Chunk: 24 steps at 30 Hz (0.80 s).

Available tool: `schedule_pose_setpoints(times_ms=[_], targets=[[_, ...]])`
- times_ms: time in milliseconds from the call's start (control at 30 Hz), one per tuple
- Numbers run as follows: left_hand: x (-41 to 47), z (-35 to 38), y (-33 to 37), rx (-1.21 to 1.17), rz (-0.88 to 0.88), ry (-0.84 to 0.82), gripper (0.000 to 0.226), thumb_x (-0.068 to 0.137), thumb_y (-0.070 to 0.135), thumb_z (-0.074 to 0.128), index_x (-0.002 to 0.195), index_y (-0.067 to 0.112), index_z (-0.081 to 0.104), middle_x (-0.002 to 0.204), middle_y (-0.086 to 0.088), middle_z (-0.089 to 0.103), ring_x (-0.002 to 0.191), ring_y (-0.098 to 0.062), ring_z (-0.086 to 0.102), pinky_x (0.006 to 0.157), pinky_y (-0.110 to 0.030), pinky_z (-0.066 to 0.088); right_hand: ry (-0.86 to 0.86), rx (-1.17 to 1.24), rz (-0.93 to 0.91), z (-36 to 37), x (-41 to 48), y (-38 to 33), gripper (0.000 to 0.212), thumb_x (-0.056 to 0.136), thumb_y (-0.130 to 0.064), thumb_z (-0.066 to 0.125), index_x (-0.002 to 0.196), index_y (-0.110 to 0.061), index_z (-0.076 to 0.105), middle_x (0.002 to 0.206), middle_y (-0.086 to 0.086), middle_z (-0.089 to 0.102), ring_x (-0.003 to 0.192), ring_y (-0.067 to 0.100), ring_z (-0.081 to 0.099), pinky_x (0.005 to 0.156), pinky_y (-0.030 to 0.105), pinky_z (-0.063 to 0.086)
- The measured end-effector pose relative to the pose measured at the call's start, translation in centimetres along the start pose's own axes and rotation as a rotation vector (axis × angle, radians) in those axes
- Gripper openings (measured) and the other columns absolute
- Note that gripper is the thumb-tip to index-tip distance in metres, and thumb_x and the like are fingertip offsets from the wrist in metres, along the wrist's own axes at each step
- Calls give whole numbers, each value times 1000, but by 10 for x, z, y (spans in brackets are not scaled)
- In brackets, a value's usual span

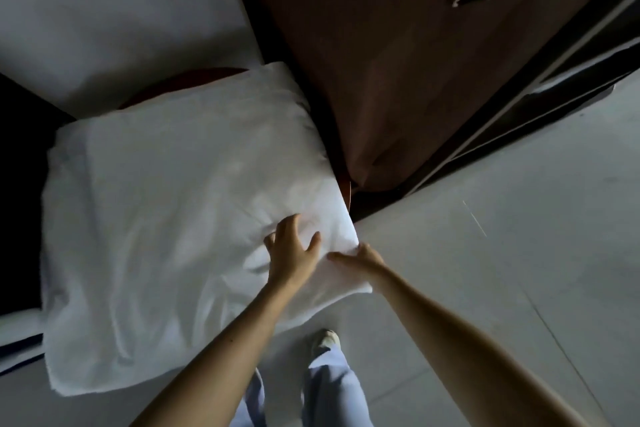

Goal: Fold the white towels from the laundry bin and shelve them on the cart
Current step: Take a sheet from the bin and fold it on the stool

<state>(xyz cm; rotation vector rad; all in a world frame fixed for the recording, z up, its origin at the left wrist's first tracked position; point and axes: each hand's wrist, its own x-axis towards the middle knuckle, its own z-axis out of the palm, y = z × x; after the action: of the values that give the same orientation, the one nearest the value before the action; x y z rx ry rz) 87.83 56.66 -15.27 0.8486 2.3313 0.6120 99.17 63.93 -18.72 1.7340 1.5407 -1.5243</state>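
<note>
Head: white towel spread, near-square; left hand splayed atop, right hand pinches edge.

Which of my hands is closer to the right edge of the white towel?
Right. Your right hand grips the white towel at that very edge, where it overhangs the floor. Your left hand rests on the cloth, fingers spread, further in from the edge.

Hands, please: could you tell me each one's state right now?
Left hand: open, fingers spread on the white towel.
Right hand: pinching the white towel's near edge.
</note>
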Motion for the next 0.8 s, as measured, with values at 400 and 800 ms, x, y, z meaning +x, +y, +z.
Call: schedule_pose_setpoints(times_ms=[400,800], targets=[[22,-112,42,-139,-390,-195,67,76,56,64,125,12,48,119,-13,60,102,-28,59,86,-35,50,-151,-140,-547,24,-97,-117,33,87,-16,57,120,-12,54,113,5,64,109,16,59,92,25,45],[-5,-237,-42,207,-233,-53,35,91,30,53,123,17,57,123,-6,62,114,-27,56,91,-29,43,-402,-650,-744,61,-130,-192,47,89,-2,50,133,-21,51,139,-1,47,107,9,54,83,8,39]])
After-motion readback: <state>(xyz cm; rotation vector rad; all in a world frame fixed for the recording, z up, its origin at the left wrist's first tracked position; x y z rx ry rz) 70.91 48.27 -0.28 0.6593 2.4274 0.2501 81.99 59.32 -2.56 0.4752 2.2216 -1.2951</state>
